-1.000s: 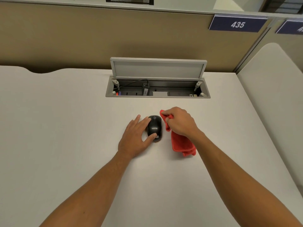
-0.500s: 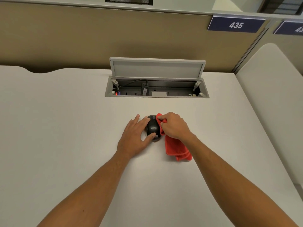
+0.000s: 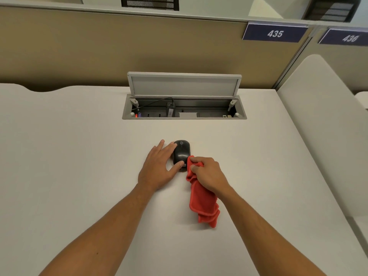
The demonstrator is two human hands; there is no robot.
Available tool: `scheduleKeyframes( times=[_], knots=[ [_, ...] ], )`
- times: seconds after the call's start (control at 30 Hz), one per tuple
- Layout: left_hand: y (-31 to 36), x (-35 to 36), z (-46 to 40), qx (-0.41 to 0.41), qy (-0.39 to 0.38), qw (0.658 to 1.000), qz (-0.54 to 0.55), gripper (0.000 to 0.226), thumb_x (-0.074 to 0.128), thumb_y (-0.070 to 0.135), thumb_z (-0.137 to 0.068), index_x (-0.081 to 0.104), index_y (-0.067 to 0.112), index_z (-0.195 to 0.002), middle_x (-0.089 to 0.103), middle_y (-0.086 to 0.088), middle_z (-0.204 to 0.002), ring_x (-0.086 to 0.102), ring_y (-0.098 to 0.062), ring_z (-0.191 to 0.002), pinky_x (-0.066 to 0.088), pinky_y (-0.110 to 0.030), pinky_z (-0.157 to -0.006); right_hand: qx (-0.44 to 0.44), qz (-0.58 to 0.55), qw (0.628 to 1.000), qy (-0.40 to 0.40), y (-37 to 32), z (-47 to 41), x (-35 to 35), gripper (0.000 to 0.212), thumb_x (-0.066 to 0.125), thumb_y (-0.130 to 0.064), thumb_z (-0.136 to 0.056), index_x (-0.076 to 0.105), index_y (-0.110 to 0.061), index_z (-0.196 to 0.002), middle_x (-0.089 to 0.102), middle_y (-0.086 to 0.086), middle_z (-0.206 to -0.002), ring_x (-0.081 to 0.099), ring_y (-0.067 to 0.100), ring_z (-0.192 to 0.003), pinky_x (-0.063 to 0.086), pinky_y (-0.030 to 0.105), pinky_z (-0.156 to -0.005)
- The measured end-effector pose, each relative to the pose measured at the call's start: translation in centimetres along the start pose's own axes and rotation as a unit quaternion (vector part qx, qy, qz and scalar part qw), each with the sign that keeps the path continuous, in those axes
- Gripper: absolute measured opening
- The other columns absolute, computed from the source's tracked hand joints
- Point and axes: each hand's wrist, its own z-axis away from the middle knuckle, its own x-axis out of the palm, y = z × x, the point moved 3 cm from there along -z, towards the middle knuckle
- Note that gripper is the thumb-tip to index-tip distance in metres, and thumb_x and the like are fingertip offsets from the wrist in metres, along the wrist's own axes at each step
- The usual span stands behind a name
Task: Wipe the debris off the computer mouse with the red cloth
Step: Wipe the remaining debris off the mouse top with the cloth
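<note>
At centre frame, the left hand point(image 3: 159, 168) steadies the black computer mouse point(image 3: 180, 153) with straight fingers while the right hand point(image 3: 207, 174) grips the bunched red cloth point(image 3: 202, 202) against its lower right edge, wiping apparently midway.

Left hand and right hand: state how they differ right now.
The left hand lies flat with straight fingers, steadying the black mouse from its left side; the right hand is curled, bunching the red cloth in its grip. The left hand touches the mouse directly; the right hand meets it only through the cloth, at the mouse's near right edge. Both rest low on the white desk.
</note>
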Motion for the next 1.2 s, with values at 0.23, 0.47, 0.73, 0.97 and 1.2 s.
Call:
scheduleKeyframes(
  times=[0.23, 0.47, 0.73, 0.97, 1.2],
  knots=[
    [0.0, 0.1, 0.0, 0.0, 0.004, 1.0, -0.006, 0.072, 0.036, 0.073, -0.091, 0.032, 0.031, -0.15, 0.039, 0.007, -0.155, 0.018, -0.017, -0.15, 0.013, -0.036, -0.119, 0.056, -0.123, 0.989, -0.064, 0.9, 0.5, -0.9, 0.03, 0.06, -0.016, -0.082, 0.075, -0.037, -0.098, 0.072, -0.015, -0.1, 0.068, 0.003, -0.088, 0.051, 0.02, -0.076],
    [-0.1, 0.0, 0.0, 0.0, 0.006, 1.0, 0.003, 0.07, 0.042, 0.069, -0.092, 0.035, 0.03, -0.15, 0.041, 0.008, -0.154, 0.018, -0.016, -0.15, 0.013, -0.035, -0.119, -0.021, -0.028, 0.999, 0.029, -0.5, -2.5, -2.3, 0.037, 0.057, -0.018, -0.088, 0.066, -0.028, -0.122, 0.061, -0.008, -0.13, 0.055, 0.003, -0.099, 0.037, 0.007, -0.077],
    [0.0, -0.2, 0.0, 0.003, 0.006, 1.0, 0.017, 0.068, 0.045, 0.066, -0.092, 0.036, 0.029, -0.149, 0.042, 0.009, -0.153, 0.018, -0.018, -0.15, 0.018, -0.039, -0.12, -0.098, 0.236, 0.967, -0.017, -3.3, -7.4, -0.9, 0.04, 0.051, -0.021, -0.085, 0.066, -0.033, -0.12, 0.063, -0.002, -0.123, 0.058, 0.026, -0.106, 0.048, 0.039, -0.086],
    [0.0, -0.1, -0.1, -0.001, 0.002, 1.0, 0.016, 0.067, 0.046, 0.066, -0.092, 0.033, 0.033, -0.149, 0.04, 0.011, -0.154, 0.016, -0.016, -0.15, 0.014, -0.035, -0.119, -0.126, 0.385, 0.912, -0.065, -4.7, -9.3, -0.4, 0.026, 0.048, -0.019, -0.083, 0.071, -0.029, -0.09, 0.065, 0.0, -0.101, 0.055, 0.021, -0.079, 0.039, 0.031, -0.064],
    [0.0, -0.1, 0.0, -0.008, 0.006, 1.0, 0.017, 0.069, 0.043, 0.069, -0.091, 0.036, 0.032, -0.149, 0.041, 0.009, -0.154, 0.016, -0.014, -0.15, 0.013, -0.034, -0.12, -0.097, 0.419, 0.902, -0.039, -4.2, -8.5, -0.5, 0.021, 0.054, -0.025, -0.088, 0.067, -0.022, -0.104, 0.057, 0.004, -0.105, 0.049, 0.018, -0.076, 0.038, 0.03, -0.064]
  ],
)
